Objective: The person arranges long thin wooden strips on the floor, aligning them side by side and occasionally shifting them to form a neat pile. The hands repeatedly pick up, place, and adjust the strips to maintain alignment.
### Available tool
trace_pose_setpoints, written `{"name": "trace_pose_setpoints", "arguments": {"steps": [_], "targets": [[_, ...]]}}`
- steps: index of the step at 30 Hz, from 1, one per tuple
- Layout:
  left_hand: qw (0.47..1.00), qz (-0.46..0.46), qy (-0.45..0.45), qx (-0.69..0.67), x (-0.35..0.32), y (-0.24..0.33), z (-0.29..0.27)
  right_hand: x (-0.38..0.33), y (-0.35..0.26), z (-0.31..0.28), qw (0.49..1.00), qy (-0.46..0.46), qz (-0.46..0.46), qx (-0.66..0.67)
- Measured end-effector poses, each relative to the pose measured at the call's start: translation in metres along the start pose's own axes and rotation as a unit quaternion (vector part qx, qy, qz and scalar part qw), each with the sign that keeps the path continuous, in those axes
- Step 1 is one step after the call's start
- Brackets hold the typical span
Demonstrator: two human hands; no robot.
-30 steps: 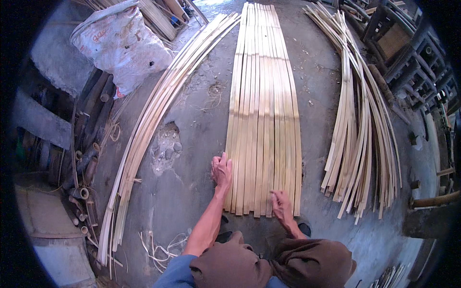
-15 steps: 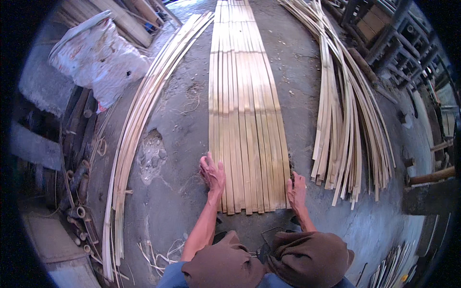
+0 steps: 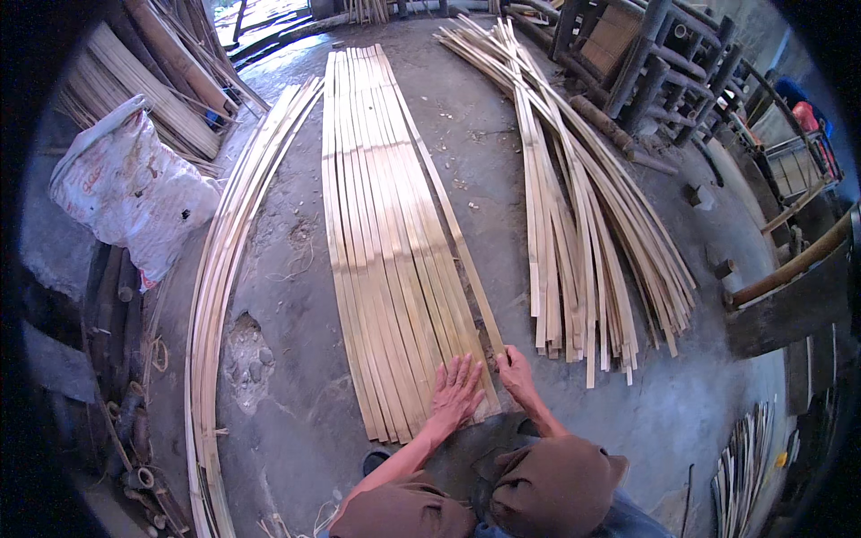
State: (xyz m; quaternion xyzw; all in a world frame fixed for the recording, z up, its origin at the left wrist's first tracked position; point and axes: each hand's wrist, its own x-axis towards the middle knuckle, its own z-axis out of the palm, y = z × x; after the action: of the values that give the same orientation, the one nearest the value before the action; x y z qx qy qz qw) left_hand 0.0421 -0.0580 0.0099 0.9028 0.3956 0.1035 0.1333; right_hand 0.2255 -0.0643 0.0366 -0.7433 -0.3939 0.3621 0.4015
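Observation:
A row of pale bamboo strips (image 3: 386,287) lies side by side on the floor, stretching away from me. My left hand (image 3: 456,394) rests flat on the near right part of the row, fingers spread. At the right edge, one bamboo strip (image 3: 462,255) stands apart from the others, with a narrow gap between. My right hand (image 3: 520,381) is closed on the near end of this strip, fingertips around it. The far ends of the strips are visible and slightly uneven.
A loose bundle of strips (image 3: 574,233) fans out at the right, and a narrower bundle (image 3: 220,260) curves along the left. A white sack (image 3: 134,184) stands at far left. The concrete floor (image 3: 291,359) has a broken patch (image 3: 249,363). Dark pole frames (image 3: 655,81) stand far right.
My left hand has moved from the row's left edge onto its right part. My right hand now grips the outermost strip, which has come apart from the row. The view has shifted.

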Motion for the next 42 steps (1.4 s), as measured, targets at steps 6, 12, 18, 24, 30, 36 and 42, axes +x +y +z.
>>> {"name": "trace_pose_setpoints", "arguments": {"steps": [6, 12, 18, 24, 30, 36, 42], "targets": [[1.0, 0.002, 0.007, -0.011, -0.004, 0.001, -0.002, -0.009, -0.077, -0.049, 0.977, 0.117, -0.036, 0.173], [0.999, -0.007, 0.012, -0.03, 0.002, 0.005, -0.002, -0.014, -0.14, -0.1, 0.971, 0.188, -0.089, 0.121], [0.999, -0.027, -0.03, 0.005, -0.006, -0.005, 0.005, 0.017, -0.11, -0.091, 0.972, 0.194, -0.093, 0.094], [0.998, 0.034, 0.028, 0.045, -0.007, -0.014, 0.003, 0.08, -0.077, -0.105, 0.974, 0.202, -0.102, 0.034], [0.998, 0.01, -0.045, -0.031, -0.003, -0.009, -0.011, 0.114, -0.031, -0.115, 0.983, 0.179, -0.003, -0.05], [0.997, -0.005, -0.08, 0.002, 0.003, -0.001, -0.015, 0.107, 0.002, -0.112, 0.96, 0.239, -0.091, -0.113], [0.996, -0.021, -0.084, -0.019, -0.002, -0.007, -0.011, 0.08, -0.015, -0.082, 0.95, 0.185, -0.204, -0.15]]}}
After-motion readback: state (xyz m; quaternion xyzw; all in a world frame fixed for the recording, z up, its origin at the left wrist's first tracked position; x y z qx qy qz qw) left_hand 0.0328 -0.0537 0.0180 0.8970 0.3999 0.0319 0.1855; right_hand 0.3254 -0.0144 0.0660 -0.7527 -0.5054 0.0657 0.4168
